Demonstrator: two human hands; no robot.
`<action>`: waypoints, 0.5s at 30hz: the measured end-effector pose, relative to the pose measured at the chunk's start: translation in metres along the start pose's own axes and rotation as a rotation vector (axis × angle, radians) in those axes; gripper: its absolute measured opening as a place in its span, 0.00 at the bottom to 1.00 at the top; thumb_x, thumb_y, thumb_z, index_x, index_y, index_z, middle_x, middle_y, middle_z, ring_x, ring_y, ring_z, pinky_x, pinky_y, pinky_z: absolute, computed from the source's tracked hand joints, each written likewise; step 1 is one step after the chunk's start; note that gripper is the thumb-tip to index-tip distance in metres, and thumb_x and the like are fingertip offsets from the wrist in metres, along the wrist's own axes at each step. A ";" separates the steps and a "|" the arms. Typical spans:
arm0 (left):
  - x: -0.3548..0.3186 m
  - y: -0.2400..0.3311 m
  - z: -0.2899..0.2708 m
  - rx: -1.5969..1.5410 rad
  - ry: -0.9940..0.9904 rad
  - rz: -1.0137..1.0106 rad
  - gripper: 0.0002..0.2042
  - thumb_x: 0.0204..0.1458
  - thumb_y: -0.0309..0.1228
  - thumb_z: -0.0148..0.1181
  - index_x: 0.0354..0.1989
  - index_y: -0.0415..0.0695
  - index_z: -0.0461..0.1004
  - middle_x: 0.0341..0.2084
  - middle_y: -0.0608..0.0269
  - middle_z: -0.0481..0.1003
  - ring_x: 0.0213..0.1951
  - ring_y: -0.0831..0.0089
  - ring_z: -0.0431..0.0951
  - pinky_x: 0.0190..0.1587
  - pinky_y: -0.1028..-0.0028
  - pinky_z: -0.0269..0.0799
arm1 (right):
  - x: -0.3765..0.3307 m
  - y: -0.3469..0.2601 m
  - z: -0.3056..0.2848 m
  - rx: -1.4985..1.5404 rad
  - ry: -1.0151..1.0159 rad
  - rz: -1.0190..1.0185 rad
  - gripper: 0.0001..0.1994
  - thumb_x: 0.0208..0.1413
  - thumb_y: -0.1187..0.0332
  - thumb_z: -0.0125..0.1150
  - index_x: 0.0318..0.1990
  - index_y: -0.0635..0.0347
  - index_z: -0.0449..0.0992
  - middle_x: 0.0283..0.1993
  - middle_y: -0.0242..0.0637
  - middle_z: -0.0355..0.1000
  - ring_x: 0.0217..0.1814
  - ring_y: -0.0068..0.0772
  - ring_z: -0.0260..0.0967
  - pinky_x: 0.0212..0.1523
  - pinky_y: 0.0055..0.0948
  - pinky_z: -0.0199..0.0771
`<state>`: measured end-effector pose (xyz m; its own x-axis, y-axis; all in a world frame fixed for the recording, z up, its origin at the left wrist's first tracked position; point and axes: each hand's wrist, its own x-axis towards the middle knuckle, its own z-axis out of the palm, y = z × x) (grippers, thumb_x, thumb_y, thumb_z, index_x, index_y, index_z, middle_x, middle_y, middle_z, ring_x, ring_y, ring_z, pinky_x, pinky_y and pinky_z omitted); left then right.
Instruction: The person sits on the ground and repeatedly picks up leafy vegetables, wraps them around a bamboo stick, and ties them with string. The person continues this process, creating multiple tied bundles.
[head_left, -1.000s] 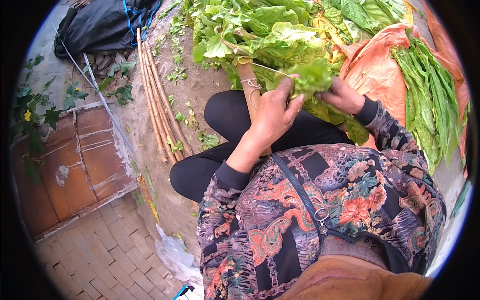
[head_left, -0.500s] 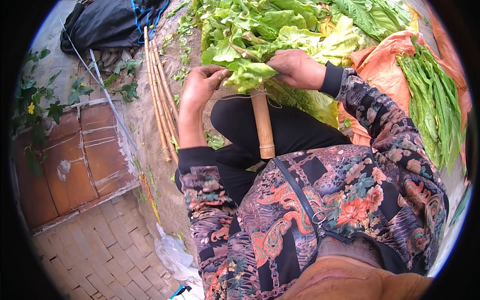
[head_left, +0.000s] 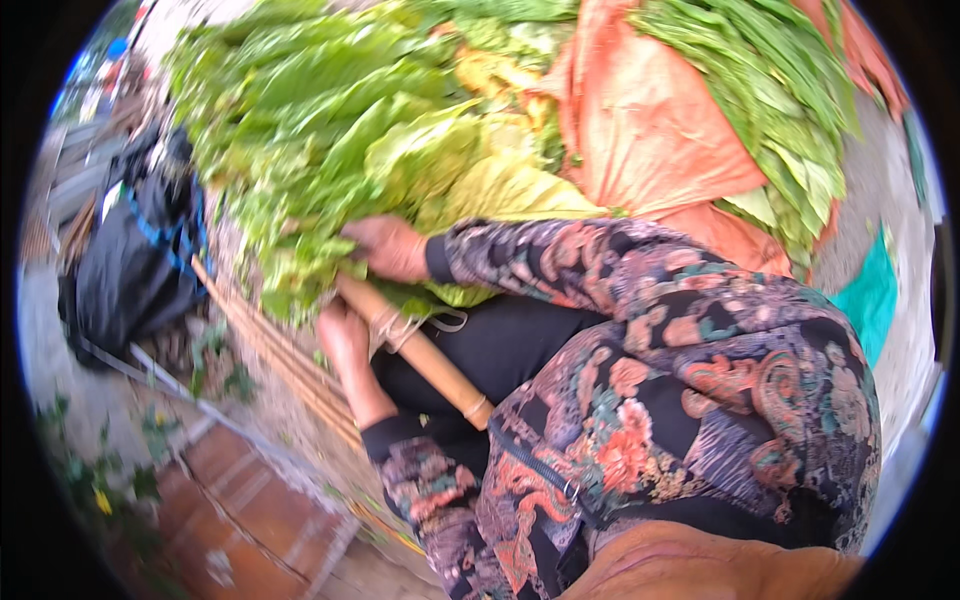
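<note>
A thick bamboo pole (head_left: 440,372) slants across my lap, with pale string (head_left: 397,332) wound round it. Broad green leaves, tobacco by their look (head_left: 300,258), cover its far end. My right hand (head_left: 392,248) lies above the pole, its fingers closed on the leaves and partly blurred. Just left of the pole, my left hand (head_left: 345,345) is closed at the lower edge of the leaves. What it pinches is hidden. A loop of the string hangs over my dark trouser leg (head_left: 500,335).
An orange cloth (head_left: 655,120) lies beyond my right arm, with more long green leaves (head_left: 765,100) on it. Several thin bamboo poles (head_left: 275,335) lie at my left, near a black bag (head_left: 135,265). A teal sheet (head_left: 868,300) is at the right.
The view has swung, so the leaf pile and orange cloth appear farther left. My left hand has moved from the leaves in front to beside the pole; my right hand stays by the leaves.
</note>
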<state>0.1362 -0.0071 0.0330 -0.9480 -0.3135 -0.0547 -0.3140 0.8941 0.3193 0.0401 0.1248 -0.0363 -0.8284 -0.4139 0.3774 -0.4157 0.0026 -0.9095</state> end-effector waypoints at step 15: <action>-0.060 0.009 -0.016 -0.635 -0.054 -0.303 0.11 0.55 0.21 0.43 0.38 0.26 0.71 0.30 0.57 0.75 0.32 0.75 0.70 0.36 0.77 0.67 | -0.183 0.114 -0.445 -1.520 0.030 1.032 0.56 0.38 0.47 0.69 0.70 0.48 0.36 0.73 0.44 0.33 0.74 0.52 0.30 0.67 0.62 0.35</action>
<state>0.1912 0.0152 0.0540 -0.8302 -0.4877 -0.2702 -0.4894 0.4052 0.7722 -0.0226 0.6065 -0.1314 -0.9423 0.3014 -0.1456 0.2771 0.9465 0.1656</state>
